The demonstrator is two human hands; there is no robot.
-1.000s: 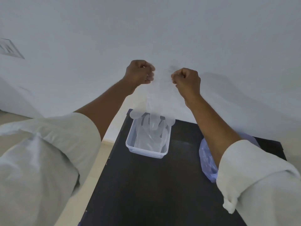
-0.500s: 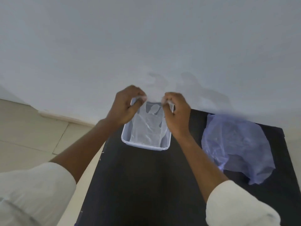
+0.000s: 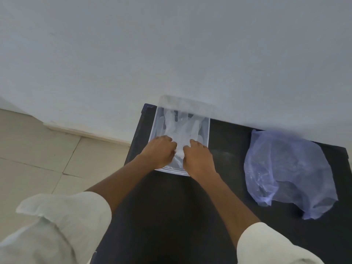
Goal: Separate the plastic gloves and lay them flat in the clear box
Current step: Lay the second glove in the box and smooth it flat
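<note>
Where both hands (image 3: 179, 152) press, gloves (image 3: 181, 127) fill the clear box (image 3: 207, 130).

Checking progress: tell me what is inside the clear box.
Clear plastic gloves lie inside the clear box. Both hands cover its near end; how many gloves are stacked cannot be seen.

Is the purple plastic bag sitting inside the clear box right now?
No, the purple plastic bag lies on the black table, to the right of the clear box and apart from it.

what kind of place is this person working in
Probably a plain indoor room, perhaps in a home; it's hard to say more. A dark table stands against a bare white wall, with a pale tiled floor beside it.
</note>
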